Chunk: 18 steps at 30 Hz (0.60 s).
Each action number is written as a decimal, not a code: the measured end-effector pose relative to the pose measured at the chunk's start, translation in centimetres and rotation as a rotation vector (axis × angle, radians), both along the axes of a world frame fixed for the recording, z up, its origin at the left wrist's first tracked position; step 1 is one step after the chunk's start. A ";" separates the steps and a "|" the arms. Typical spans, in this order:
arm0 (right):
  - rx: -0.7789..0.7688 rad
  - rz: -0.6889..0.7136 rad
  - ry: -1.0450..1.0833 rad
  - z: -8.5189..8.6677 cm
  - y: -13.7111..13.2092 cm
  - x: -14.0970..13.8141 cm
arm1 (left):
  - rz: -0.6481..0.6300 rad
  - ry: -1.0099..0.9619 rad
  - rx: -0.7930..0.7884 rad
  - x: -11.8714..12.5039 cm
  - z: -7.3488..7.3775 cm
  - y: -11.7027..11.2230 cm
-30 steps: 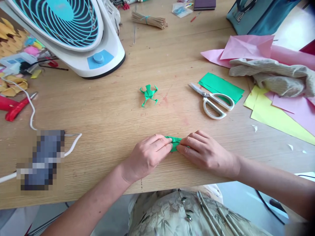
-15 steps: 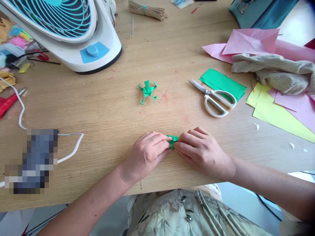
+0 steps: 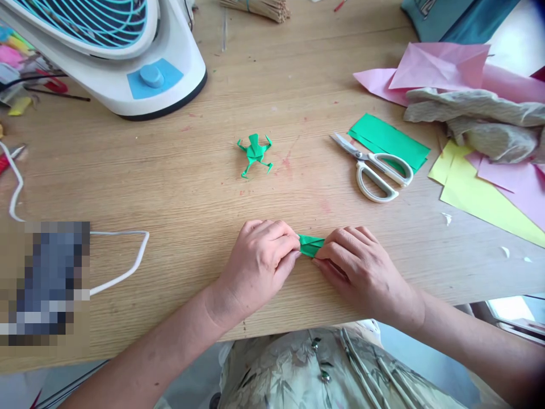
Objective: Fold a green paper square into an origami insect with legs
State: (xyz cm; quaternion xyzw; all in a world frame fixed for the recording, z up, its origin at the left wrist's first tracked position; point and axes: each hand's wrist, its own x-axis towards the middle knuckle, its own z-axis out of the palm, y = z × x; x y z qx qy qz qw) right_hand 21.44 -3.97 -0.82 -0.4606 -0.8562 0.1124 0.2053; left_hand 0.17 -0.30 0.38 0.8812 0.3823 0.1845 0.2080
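Observation:
A small folded piece of green paper (image 3: 310,245) lies on the wooden table (image 3: 179,187) near its front edge. My left hand (image 3: 259,264) pinches its left end with curled fingers. My right hand (image 3: 361,270) pinches its right end the same way. Most of the paper is hidden under my fingers. Farther back, at the table's middle, sits a finished green origami frog (image 3: 254,153), untouched.
White-handled scissors (image 3: 374,167) lie on a green sheet (image 3: 389,139) to the right. Pink (image 3: 438,65) and yellow paper (image 3: 477,196) and a crumpled beige cloth (image 3: 477,119) fill the far right. A white and blue fan (image 3: 114,45) stands back left; a white cable (image 3: 119,261) loops at left.
My hands have drawn slightly apart, showing more of the green paper between them. The view has shifted a little, so the table's things appear higher.

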 end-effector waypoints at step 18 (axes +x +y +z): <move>-0.055 -0.021 0.026 -0.2 0.1 0.0 | 0.150 0.059 -0.153 0.9 1.2 -0.2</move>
